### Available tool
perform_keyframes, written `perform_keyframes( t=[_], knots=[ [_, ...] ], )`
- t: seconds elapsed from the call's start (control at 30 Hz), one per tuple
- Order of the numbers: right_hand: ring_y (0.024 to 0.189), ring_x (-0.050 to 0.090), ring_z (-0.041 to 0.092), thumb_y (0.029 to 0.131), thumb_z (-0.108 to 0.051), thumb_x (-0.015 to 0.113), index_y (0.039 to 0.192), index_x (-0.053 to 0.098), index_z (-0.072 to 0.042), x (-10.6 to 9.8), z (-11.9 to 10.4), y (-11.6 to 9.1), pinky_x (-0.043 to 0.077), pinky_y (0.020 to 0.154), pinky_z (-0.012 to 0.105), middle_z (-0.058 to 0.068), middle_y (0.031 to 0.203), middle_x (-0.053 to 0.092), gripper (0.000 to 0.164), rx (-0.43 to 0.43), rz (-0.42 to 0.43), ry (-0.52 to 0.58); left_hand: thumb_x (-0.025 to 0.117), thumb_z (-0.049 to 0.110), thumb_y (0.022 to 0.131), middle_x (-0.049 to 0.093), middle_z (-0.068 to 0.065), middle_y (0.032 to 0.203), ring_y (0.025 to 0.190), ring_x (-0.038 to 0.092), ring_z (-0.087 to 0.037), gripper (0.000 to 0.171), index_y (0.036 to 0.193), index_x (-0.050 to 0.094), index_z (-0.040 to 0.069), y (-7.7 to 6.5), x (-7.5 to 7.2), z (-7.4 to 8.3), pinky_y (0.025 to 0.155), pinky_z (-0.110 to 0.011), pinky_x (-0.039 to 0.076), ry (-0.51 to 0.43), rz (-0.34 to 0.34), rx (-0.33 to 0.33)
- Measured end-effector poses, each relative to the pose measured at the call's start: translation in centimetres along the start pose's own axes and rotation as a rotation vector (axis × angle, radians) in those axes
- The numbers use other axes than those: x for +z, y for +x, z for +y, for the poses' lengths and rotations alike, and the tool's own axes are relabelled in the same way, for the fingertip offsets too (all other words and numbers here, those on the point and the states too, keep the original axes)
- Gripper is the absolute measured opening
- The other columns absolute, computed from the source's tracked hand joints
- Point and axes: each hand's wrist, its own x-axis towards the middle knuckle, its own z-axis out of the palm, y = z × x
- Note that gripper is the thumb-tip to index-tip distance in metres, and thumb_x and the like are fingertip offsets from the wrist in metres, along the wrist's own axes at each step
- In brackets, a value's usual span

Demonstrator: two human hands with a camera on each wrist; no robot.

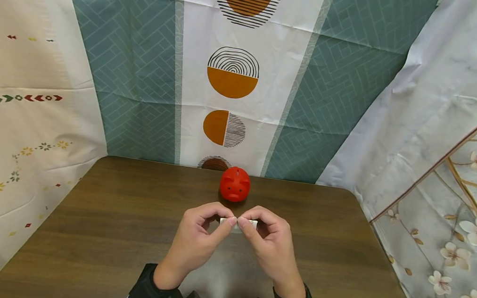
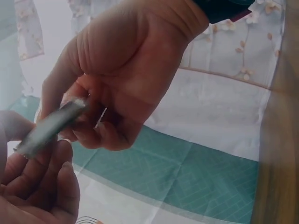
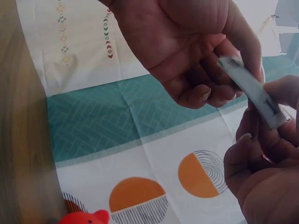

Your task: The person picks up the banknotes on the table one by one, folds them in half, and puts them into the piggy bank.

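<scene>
Above the table, both hands meet at a small, flat, whitish strip (image 1: 236,228), shiny and slightly see-through like a little packet. My left hand (image 1: 196,237) pinches its left part between thumb and forefinger. On the other side, my right hand (image 1: 270,241) pinches it the same way, the two thumb tips nearly together at the middle. In the right wrist view, the strip (image 3: 254,95) shows a dark mark near one end. The left wrist view shows it (image 2: 49,130) blurred and tilted. Just beyond the fingers stands a red piggy bank (image 1: 235,184), facing me.
The brown wooden table (image 1: 129,234) reaches back to a hanging cloth (image 1: 141,88) in green and white with orange circles. Patterned cloths hang along the left (image 1: 21,149) and right (image 1: 392,148) sides. Both wrists wear black straps with cameras.
</scene>
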Motion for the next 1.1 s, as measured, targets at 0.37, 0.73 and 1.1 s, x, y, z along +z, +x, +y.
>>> perform_keyframes(
  t=[0.37, 0.73, 1.1],
  knots=[
    [0.071, 0.057, 0.015, 0.093, 0.011, 0.065, 0.095, 0.071, -0.001, -0.09, 0.07, 0.06, 0.050, 0.058, 0.026, 0.009, 0.084, 0.067, 0.014, -0.022, 0.048, 0.059, 0.070, -0.001, 0.093, 0.069, -0.007, 0.082, 0.079, 0.061, -0.016, 0.010, 0.093, 0.073, 0.008, 0.08, -0.33, -0.07, 0.074, -0.028, 0.057, -0.006, 0.037, -0.009],
    [0.074, 0.060, 0.018, 0.091, 0.015, 0.064, 0.095, 0.071, 0.001, -0.34, 0.35, -0.07, 0.056, 0.063, 0.027, 0.009, 0.085, 0.068, 0.016, -0.066, 0.049, 0.117, 0.071, -0.003, 0.092, 0.070, -0.007, 0.081, 0.075, 0.062, -0.015, 0.011, 0.093, 0.075, 0.008, 0.08, -0.63, -0.14, 0.069, -0.027, 0.057, -0.024, 0.035, 0.014],
    [0.074, 0.060, 0.018, 0.092, 0.007, 0.068, 0.091, 0.071, 0.001, -0.75, -0.13, -0.11, 0.053, 0.062, 0.027, 0.000, 0.085, 0.070, 0.006, 0.077, 0.136, 0.082, 0.068, -0.006, 0.092, 0.071, -0.016, 0.084, 0.077, 0.065, -0.016, 0.009, 0.093, 0.074, 0.000, 0.14, -0.83, -0.37, 0.072, -0.028, 0.060, -0.122, 0.047, -0.026]
  ],
)
